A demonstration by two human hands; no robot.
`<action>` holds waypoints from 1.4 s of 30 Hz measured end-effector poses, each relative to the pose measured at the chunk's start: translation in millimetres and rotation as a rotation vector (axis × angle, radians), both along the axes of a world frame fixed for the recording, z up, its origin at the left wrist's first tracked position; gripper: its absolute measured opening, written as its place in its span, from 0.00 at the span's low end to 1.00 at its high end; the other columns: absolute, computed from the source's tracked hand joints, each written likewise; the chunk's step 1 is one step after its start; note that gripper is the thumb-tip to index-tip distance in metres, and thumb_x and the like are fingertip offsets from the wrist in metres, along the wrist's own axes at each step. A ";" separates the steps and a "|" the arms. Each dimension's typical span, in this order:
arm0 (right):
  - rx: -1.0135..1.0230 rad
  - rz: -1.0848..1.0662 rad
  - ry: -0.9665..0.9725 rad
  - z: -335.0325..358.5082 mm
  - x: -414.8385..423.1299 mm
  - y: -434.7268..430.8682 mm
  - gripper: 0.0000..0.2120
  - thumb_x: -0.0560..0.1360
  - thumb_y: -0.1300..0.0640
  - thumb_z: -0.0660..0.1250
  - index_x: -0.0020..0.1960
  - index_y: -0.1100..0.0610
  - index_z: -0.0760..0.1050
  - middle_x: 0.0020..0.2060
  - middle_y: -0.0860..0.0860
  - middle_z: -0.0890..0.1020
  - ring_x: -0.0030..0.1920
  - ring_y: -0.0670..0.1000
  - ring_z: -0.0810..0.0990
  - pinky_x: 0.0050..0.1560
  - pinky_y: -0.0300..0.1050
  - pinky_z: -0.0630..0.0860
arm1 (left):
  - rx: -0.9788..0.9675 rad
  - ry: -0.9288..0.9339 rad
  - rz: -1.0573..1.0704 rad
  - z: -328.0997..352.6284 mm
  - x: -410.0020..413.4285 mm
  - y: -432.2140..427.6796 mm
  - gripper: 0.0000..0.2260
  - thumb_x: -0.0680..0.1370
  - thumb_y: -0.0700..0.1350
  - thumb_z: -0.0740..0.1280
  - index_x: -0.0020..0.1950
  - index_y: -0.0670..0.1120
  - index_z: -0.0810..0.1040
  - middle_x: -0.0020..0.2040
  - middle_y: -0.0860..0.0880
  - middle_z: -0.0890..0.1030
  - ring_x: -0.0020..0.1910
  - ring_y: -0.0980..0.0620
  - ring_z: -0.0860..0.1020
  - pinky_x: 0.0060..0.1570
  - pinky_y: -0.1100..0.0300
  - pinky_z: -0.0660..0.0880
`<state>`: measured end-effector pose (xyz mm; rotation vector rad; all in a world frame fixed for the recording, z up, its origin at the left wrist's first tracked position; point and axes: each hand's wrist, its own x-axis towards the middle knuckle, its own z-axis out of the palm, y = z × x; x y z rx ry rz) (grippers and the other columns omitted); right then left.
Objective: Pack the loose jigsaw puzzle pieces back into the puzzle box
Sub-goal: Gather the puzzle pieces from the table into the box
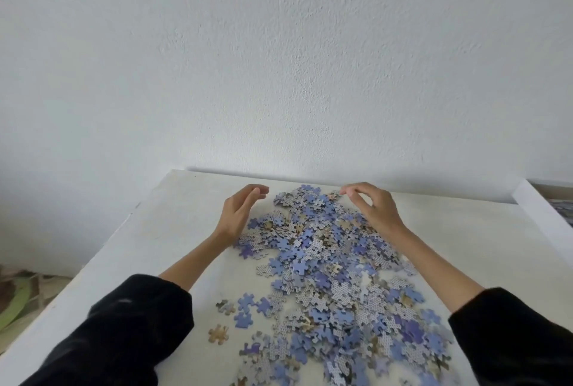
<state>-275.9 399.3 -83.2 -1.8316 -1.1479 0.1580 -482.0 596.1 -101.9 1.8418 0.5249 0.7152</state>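
The loose blue, grey and tan cardboard jigsaw puzzle pieces (328,264) are lying in a wide, shallow heap on the white flat tabletop (148,249), running from near its far edge down to the lower border of the view. Many are lying face down, showing a grey patterned back.

2 bare hands are reaching forward from black sleeves (130,333) and flanking the far end of the heap. The left hand (240,215) is standing on its edge at the heap's left side, palm turned toward the pieces, fingers loosely curved and holding nothing. The right hand (375,209) is arching over the heap's far right part, its fingertips (344,191) drawn close together just by the farthest pieces. I cannot tell whether they are pinching a piece.

A single tan piece (219,333) is lying apart, left of the heap, and a single blue piece (243,319) is lying near it.

A white raised rim (541,215) is showing at the right edge; what it belongs to is unclear. A white textured wall (279,60) is standing behind the table.
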 end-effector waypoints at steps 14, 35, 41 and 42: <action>-0.486 0.303 -0.195 -10.0 -17.6 58.9 0.21 0.80 0.48 0.52 0.72 0.52 0.61 0.72 0.48 0.61 0.72 0.48 0.57 0.70 0.47 0.52 | 0.110 0.386 -0.277 4.9 20.7 -7.0 0.32 0.71 0.68 0.52 0.71 0.54 0.67 0.72 0.53 0.66 0.69 0.58 0.61 0.69 0.57 0.54; -0.714 0.444 -0.208 -2.4 -19.6 -17.2 0.56 0.50 0.21 0.60 0.69 0.32 0.33 0.72 0.45 0.32 0.72 0.49 0.35 0.70 0.57 0.39 | 0.593 0.532 -0.475 -4.2 -22.2 -32.1 0.56 0.54 0.77 0.65 0.73 0.65 0.36 0.75 0.56 0.34 0.75 0.50 0.42 0.71 0.49 0.45; -0.776 0.426 -0.306 -3.6 -37.2 -5.4 0.52 0.58 0.32 0.70 0.71 0.33 0.41 0.72 0.44 0.35 0.72 0.53 0.36 0.70 0.64 0.42 | 0.689 0.584 -0.382 -3.4 -14.0 -42.0 0.58 0.54 0.80 0.57 0.73 0.58 0.33 0.74 0.51 0.55 0.68 0.51 0.57 0.68 0.50 0.53; -0.762 0.405 -0.325 -4.0 -36.3 -4.4 0.50 0.59 0.33 0.71 0.72 0.34 0.46 0.72 0.45 0.39 0.73 0.53 0.39 0.71 0.64 0.44 | 0.705 0.544 -0.365 -4.9 -13.3 -41.3 0.56 0.55 0.80 0.57 0.75 0.57 0.41 0.71 0.50 0.61 0.65 0.51 0.60 0.66 0.50 0.58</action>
